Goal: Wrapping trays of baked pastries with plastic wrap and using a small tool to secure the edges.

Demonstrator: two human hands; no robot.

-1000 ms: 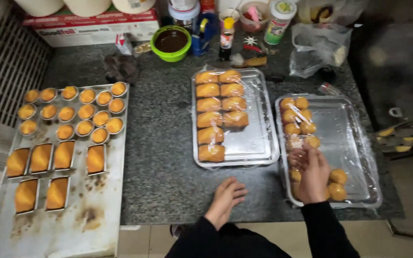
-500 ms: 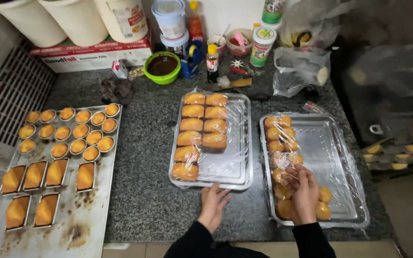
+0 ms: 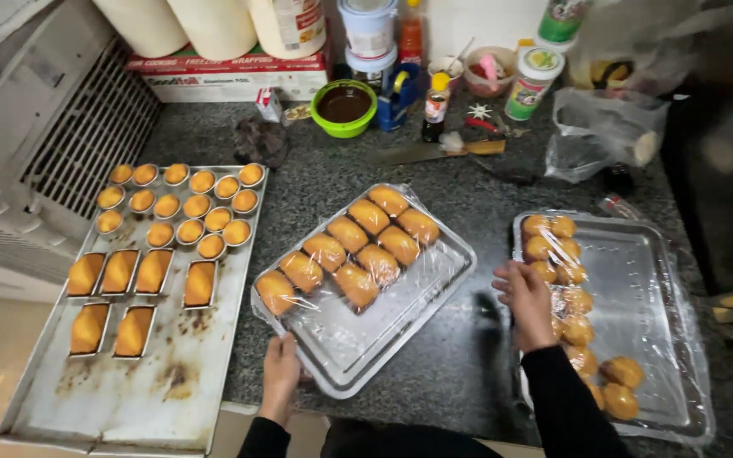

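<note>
Wrapped loaf cakes (image 3: 345,254) are now sitting askew: their steel tray (image 3: 383,326), square to the counter's front edge half a second ago, is being swung by the left hand (image 3: 282,373), which is gripping its near corner. The right hand (image 3: 526,297) is resting loosely curled on the wrapped round cakes (image 3: 570,297) along the neighbouring tray (image 3: 646,280) near the counter's right end.

Lit warmly and evenly from overhead; glared softly off the plastic wrap over the middle tray (image 3: 434,280) and the right tray (image 3: 638,280); fell dark and smeared at the right edge; bowed toward the corners; stayed sharp across the centre.
</note>
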